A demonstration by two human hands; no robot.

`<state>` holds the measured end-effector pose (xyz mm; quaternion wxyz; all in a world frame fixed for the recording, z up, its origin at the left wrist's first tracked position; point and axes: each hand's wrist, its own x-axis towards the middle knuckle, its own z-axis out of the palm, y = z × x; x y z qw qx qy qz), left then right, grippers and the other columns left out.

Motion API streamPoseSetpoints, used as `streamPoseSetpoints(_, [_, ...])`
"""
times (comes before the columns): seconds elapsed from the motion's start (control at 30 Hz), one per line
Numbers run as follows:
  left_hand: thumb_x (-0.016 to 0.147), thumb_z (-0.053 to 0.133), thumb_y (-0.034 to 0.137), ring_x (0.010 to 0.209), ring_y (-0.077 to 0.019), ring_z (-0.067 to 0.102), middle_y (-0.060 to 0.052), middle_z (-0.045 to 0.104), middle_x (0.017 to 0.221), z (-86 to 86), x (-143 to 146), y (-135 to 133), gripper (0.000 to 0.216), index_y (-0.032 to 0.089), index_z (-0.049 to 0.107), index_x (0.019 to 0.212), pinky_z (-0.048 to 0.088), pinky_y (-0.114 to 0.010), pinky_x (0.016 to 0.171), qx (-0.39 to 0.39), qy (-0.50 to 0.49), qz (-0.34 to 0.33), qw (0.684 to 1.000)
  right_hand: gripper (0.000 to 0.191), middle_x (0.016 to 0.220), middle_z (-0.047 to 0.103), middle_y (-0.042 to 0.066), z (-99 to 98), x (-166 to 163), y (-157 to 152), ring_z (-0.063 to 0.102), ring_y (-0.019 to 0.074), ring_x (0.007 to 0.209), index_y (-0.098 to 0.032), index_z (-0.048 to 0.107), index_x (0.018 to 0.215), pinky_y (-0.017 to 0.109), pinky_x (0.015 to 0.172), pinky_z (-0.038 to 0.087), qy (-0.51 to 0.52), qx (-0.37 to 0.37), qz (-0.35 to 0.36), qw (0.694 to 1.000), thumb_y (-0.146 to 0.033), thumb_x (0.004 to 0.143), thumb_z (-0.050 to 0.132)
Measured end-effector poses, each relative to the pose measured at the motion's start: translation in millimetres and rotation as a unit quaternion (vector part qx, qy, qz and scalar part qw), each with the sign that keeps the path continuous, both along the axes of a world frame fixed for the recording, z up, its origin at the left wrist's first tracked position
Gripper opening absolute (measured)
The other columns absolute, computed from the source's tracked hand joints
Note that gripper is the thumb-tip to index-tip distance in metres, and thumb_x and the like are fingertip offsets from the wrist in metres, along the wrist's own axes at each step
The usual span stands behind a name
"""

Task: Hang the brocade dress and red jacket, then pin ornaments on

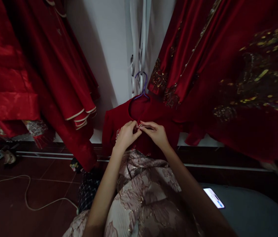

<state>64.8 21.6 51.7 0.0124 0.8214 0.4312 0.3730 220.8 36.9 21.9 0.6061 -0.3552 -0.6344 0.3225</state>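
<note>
A dark red garment with a round neckline and long sleeves hangs from a purple hanger in front of me. My left hand is closed in a pinch at its front, below the neckline. From the other side my right hand pinches the same spot, and the fingertips of both hands almost meet. A small sparkling fastener shows between the fingertips; its exact form is too small to tell. Beaded trim glints on the garment beside my left hand. Cream-pink floral brocade lies below my forearms.
Red clothes hang at left, and a gold-sequined red garment hangs at right. White metal bars rise behind the hanger. A lit phone lies on a grey surface at lower right. A white cable crosses the floor.
</note>
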Motion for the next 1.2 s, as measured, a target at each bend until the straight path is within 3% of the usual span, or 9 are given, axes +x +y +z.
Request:
streamPoseSetpoints(0.2, [0.085,0.046,0.026,0.082,-0.0172,0.054,-0.005,0.057,0.086,13.2,5.1,-1.5,0.012,0.018,0.054,0.089,0.041,-0.026,0.068,0.055,0.125,0.063,0.989,0.031,0.102,0.067,0.007,2.4,0.2,4.3,0.065,0.0190,0.088,-0.018,0.071,0.094,0.035,0.082,0.054,0.021,0.014,-0.015,1.000,-0.030,0.065,0.072])
streamPoseSetpoints(0.7, [0.085,0.046,0.018,0.091,-0.0185,0.053,-0.006,0.057,0.095,20.3,0.0,10.4,0.017,0.018,0.054,0.099,0.043,-0.028,0.078,0.065,0.186,0.022,0.980,0.034,0.102,0.066,0.006,1.6,0.7,20.3,0.063,0.0177,0.089,-0.020,0.070,0.098,0.034,0.085,0.052,0.004,0.021,0.016,1.000,-0.032,0.067,0.070])
streamPoseSetpoints(0.77, [0.087,0.044,0.022,0.094,-0.0188,0.053,-0.007,0.056,0.098,13.5,2.1,7.0,0.017,0.018,0.053,0.101,0.043,-0.029,0.080,0.057,0.141,0.035,0.988,0.038,0.107,0.064,0.007,-0.3,0.3,17.8,0.062,0.0167,0.090,-0.021,0.067,0.106,0.033,0.085,0.052,-0.001,0.020,0.020,1.000,-0.033,0.070,0.068])
streamPoseSetpoints(0.87, [0.090,0.038,0.025,0.098,-0.0176,0.052,-0.007,0.055,0.103,-11.7,1.8,-3.9,0.022,0.020,0.053,0.105,0.041,-0.031,0.087,0.033,-0.002,0.069,0.997,0.045,0.119,0.057,0.006,-10.7,-2.4,3.5,0.059,0.0154,0.097,-0.025,0.057,0.120,0.032,0.086,0.050,-0.020,0.015,0.013,1.000,-0.033,0.077,0.060])
streamPoseSetpoints(1.0, [0.089,0.034,0.017,0.103,-0.0149,0.051,-0.007,0.054,0.107,-53.9,-13.0,-15.7,0.027,0.021,0.050,0.110,0.039,-0.031,0.092,-0.033,-0.167,0.070,0.983,0.049,0.125,0.050,0.007,-30.4,-16.5,-22.0,0.051,0.0188,0.109,-0.027,0.050,0.126,0.036,0.091,0.046,-0.112,0.039,-0.077,0.990,-0.026,0.078,0.055])
streamPoseSetpoints(1.1, [0.078,0.047,0.011,0.105,-0.0179,0.049,-0.006,0.052,0.108,-72.5,-29.8,-16.8,0.030,0.021,0.051,0.105,0.037,-0.035,0.094,-0.076,-0.138,0.060,0.986,0.055,0.132,0.043,0.008,-42.8,-34.8,-32.9,0.040,0.0250,0.122,-0.027,0.047,0.127,0.044,0.100,0.036,-0.204,0.063,-0.138,0.967,-0.021,0.073,0.055])
streamPoseSetpoints(1.2, [0.066,0.058,0.010,0.109,-0.0227,0.044,-0.007,0.046,0.111,-82.4,-39.8,-15.0,0.041,0.023,0.050,0.104,0.037,-0.038,0.092,-0.105,-0.068,0.100,0.987,0.075,0.146,0.022,0.008,-56.4,-51.0,-37.0,0.028,0.0305,0.129,-0.027,0.032,0.137,0.048,0.101,0.030,-0.266,0.056,-0.151,0.950,-0.021,0.067,0.057])
